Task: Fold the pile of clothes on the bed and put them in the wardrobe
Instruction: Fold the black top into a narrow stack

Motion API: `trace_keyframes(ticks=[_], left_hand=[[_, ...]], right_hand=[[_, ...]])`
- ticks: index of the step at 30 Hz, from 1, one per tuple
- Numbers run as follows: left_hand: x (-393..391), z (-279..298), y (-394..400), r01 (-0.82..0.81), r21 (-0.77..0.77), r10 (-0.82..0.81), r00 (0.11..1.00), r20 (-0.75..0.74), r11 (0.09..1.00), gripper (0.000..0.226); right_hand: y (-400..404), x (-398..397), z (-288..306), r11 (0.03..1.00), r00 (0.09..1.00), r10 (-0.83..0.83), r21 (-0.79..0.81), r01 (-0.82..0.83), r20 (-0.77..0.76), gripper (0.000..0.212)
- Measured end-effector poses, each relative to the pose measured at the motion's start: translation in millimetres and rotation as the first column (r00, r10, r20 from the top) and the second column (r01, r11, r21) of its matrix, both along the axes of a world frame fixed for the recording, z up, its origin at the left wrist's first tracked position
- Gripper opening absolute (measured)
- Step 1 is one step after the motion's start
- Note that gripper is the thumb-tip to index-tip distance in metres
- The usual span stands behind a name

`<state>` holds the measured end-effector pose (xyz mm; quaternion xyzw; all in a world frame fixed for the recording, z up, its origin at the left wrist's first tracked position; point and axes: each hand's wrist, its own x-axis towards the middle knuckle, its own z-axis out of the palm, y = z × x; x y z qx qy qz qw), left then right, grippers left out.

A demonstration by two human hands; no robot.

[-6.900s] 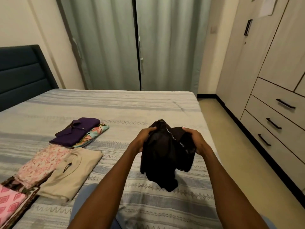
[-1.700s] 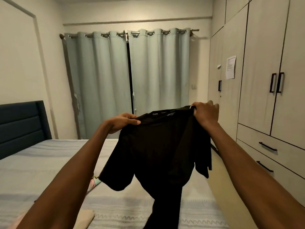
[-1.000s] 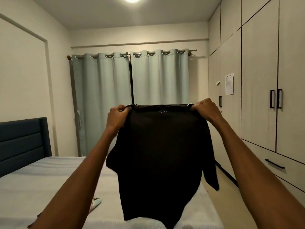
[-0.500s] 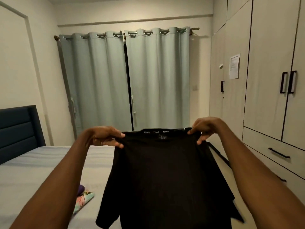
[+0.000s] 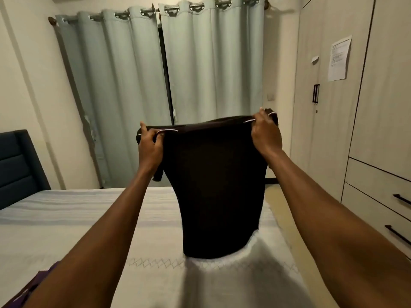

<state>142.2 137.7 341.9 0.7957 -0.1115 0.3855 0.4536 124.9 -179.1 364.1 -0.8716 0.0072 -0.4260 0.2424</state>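
A black shirt (image 5: 218, 185) hangs spread out in front of me above the bed (image 5: 155, 230). My left hand (image 5: 150, 147) grips its top left corner at the shoulder. My right hand (image 5: 265, 135) grips the top right corner, slightly higher. The shirt's lower hem reaches down near the striped bedsheet. A purple folded garment (image 5: 37, 283) shows at the lower left edge, mostly hidden behind my left forearm. The wardrobe (image 5: 367, 107) stands closed on the right.
Pale green curtains (image 5: 160, 85) cover the far wall behind the bed. A dark blue headboard (image 5: 17, 165) is at the left. The wardrobe has drawers with black handles (image 5: 400, 198) low on the right, and a paper sheet (image 5: 339, 58) stuck to a door.
My hands have pushed the shirt forward and away from me, over the bed, with its sleeves now hidden behind. The view has tilted down a little.
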Motion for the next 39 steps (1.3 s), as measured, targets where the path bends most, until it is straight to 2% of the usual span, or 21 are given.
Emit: trace_keyframes(ticks=[5, 10, 14, 17, 21, 24, 26, 29, 32, 35, 37, 39], left_hand=[[-1.5, 8.8, 2.2, 0.022, -0.01, -0.022, 1.0, 0.007, 1.0, 0.021], [-49.0, -50.1, 6.4, 0.008, -0.008, -0.009, 0.996, -0.092, 1.0, 0.02], [-110.7, -136.7, 14.9, 0.038, 0.001, -0.036, 0.967, -0.251, 0.999, 0.019], [-165.1, -216.5, 25.2, 0.064, 0.031, -0.046, 0.914, -0.402, 0.997, 0.022], [-233.1, -316.2, 45.6, 0.144, 0.127, -0.048, 0.825, -0.563, 0.981, 0.023], [-275.9, -369.5, 59.1, 0.203, 0.181, -0.025, 0.729, -0.684, 0.962, 0.025], [-300.0, -397.7, 66.9, 0.24, 0.173, -0.048, 0.703, -0.709, 0.955, 0.018], [-329.9, -427.7, 74.1, 0.266, 0.223, -0.021, 0.684, -0.729, 0.938, 0.019], [-356.5, -442.1, 76.5, 0.266, 0.247, -0.004, 0.688, -0.726, 0.932, 0.025], [-376.2, -451.4, 78.1, 0.251, 0.288, 0.048, 0.671, -0.74, 0.924, 0.029], [-385.8, -456.3, 78.8, 0.25, 0.371, 0.137, 0.637, -0.759, 0.895, 0.032], [-396.5, -464.1, 80.4, 0.265, 0.498, 0.242, 0.631, -0.737, 0.826, 0.035]], right_hand=[[-7.9, -11.6, 6.4, 0.997, 0.998, -0.034, -0.066, 0.038, 0.062, 0.035], [-17.6, -56.2, -52.1, 0.993, 0.999, -0.029, -0.117, 0.026, -0.026, 0.031], [-12.6, -121.7, -145.3, 0.993, 0.98, -0.054, -0.114, 0.032, -0.192, 0.025], [-2.7, -178.9, -233.2, 0.994, 0.935, -0.073, -0.096, 0.042, -0.347, 0.027], [4.4, -242.8, -348.7, 0.999, 0.828, -0.036, -0.05, 0.009, -0.559, 0.032], [11.3, -287.7, -409.9, 0.999, 0.732, 0.005, -0.03, -0.035, -0.681, 0.039], [19.2, -317.4, -439.0, 0.998, 0.688, 0.004, -0.04, -0.048, -0.725, 0.041], [30.8, -359.4, -472.7, 0.999, 0.663, -0.022, -0.045, -0.017, -0.748, 0.042], [40.4, -397.9, -493.1, 0.992, 0.753, -0.104, -0.125, 0.03, -0.65, 0.037], [48.3, -433.0, -501.4, 0.984, 0.792, -0.113, -0.179, 0.005, -0.601, 0.034], [51.1, -447.3, -508.6, 0.971, 0.807, -0.145, -0.24, 0.004, -0.573, 0.033], [51.8, -459.9, -516.9, 0.955, 0.811, -0.185, -0.296, 0.016, -0.555, 0.02]])
